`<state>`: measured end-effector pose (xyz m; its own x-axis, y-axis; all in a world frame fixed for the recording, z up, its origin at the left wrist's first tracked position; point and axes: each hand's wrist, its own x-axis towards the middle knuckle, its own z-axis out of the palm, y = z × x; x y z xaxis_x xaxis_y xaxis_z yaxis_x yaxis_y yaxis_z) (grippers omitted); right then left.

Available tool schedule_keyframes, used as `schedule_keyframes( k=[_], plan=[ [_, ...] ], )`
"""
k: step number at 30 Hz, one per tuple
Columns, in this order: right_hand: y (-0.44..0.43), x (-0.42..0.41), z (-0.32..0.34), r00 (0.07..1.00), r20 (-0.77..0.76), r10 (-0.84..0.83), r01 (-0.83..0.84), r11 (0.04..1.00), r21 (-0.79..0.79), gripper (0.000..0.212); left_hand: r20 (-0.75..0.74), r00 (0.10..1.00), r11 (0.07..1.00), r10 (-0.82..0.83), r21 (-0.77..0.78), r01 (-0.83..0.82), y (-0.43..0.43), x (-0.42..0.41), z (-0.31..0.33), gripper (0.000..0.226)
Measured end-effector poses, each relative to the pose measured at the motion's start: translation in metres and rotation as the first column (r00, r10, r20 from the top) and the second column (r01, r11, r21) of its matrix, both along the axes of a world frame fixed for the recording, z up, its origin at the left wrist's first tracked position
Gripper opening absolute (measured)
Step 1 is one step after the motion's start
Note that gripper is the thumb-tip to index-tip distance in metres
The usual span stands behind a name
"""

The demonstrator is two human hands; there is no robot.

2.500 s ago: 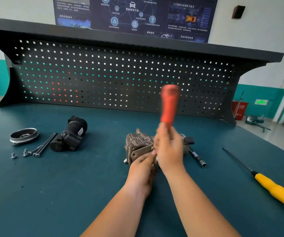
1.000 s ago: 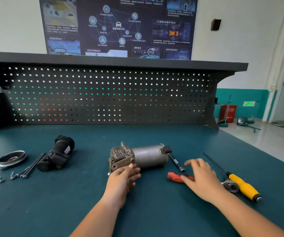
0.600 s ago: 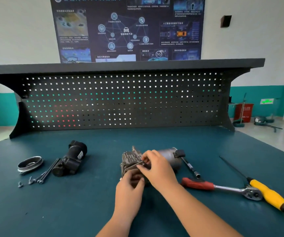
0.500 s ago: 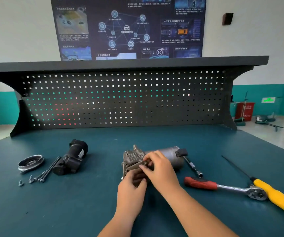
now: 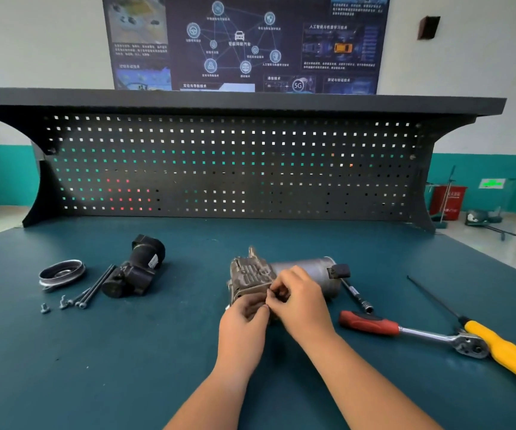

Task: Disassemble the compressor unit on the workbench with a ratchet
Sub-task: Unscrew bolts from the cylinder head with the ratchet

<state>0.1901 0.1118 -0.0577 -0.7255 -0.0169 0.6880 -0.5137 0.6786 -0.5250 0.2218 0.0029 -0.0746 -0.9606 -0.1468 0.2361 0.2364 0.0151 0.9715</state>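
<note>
Roughly midway, I'd say. Left of the hands, a grey metal pulley ring (image 5: 61,273), loose dark bolts (image 5: 90,293) and a black cylindrical motor section (image 5: 135,271) lie off. Left hand (image 5: 244,324) grips the grey metal compressor unit (image 5: 306,270) on the teal surface (image 5: 157,367). Right hand (image 5: 300,302) pinches something small at its head. Red-handled ratchet (image 5: 405,328) lies unused to the right.

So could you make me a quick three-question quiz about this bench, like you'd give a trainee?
1. True or false: the ratchet lies on the bench while the left hand and right hand grip the compressor.
2. What colour is the screwdriver handle?
3. Which lies farthest left? A pulley B ratchet C screwdriver
Key: 1 true; 2 yellow; 3 A.
</note>
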Motion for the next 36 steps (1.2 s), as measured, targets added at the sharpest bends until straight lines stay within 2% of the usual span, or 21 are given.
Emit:
schedule_keyframes(
  k=[3, 6, 10, 13, 15, 17, 20, 23, 26, 28, 30, 33, 36],
  plan=[
    [0.004, 0.002, 0.0, 1.0, 0.006, -0.004, 0.005, 0.993, -0.121, 0.028, -0.041, 0.998, 0.999, -0.045, 0.009, 0.045, 0.002, 0.003, 0.002, 0.028],
    [0.006, 0.002, 0.0, 1.0, 0.028, 0.007, 0.0, 0.971, -0.239, 0.031, -0.047, 0.997, 0.998, -0.066, 0.017, 0.066, 0.002, 0.002, 0.003, 0.033],
    [0.009, 0.004, 0.001, 0.997, 0.042, 0.061, -0.038, 0.906, -0.422, 0.031, -0.017, 1.0, 1.0, -0.002, 0.006, 0.002, 0.0, -0.003, 0.0, 0.024],
    [0.014, 0.004, 0.002, 0.98, 0.165, 0.108, -0.016, 0.877, -0.48, 0.026, 0.001, 1.0, 1.0, 0.007, -0.004, -0.007, -0.001, -0.003, -0.001, 0.023],
    [0.015, 0.002, -0.001, 0.932, 0.33, 0.148, 0.012, 0.899, -0.438, 0.028, 0.031, 1.0, 0.999, -0.004, -0.044, 0.005, -0.002, -0.002, -0.001, 0.025],
    [0.016, 0.001, -0.004, 0.899, 0.421, 0.126, 0.035, 0.935, -0.354, 0.028, 0.051, 0.999, 0.998, -0.014, -0.067, 0.017, -0.002, -0.002, -0.002, 0.024],
    [0.017, 0.002, -0.006, 0.899, 0.435, 0.048, 0.081, 0.959, -0.272, 0.015, 0.044, 0.999, 0.998, -0.013, -0.067, 0.016, -0.002, 0.001, 0.001, 0.023],
    [0.019, 0.01, -0.005, 0.91, 0.412, 0.049, 0.053, 0.971, -0.233, 0.007, 0.028, 1.0, 1.0, -0.004, -0.028, 0.005, -0.004, 0.007, 0.005, 0.028],
    [0.02, 0.028, -0.005, 0.911, 0.4, 0.104, -0.017, 0.976, -0.217, 0.013, 0.055, 0.998, 1.0, -0.031, 0.006, 0.031, -0.013, 0.018, 0.009, 0.032],
    [0.017, 0.043, -0.004, 0.913, 0.379, 0.15, -0.081, 0.978, -0.191, 0.024, 0.126, 0.989, 0.996, -0.083, 0.02, 0.081, -0.025, 0.027, 0.01, 0.022],
    [0.008, 0.056, -0.002, 0.933, 0.315, 0.173, -0.158, 0.985, -0.075, 0.029, 0.21, 0.97, 0.992, -0.124, 0.022, 0.122, -0.045, 0.037, 0.01, 0.014],
    [-0.026, 0.065, -0.002, 0.92, 0.301, 0.249, -0.302, 0.942, 0.144, 0.015, 0.283, 0.952, 0.992, -0.12, 0.065, 0.106, -0.09, 0.053, 0.009, 0.01],
    [-0.077, 0.065, -0.004, 0.854, 0.371, 0.365, -0.456, 0.867, 0.199, 0.013, 0.33, 0.943, 0.999, -0.046, 0.037, 0.036, -0.149, 0.069, 0.009, 0.004]
  ],
)
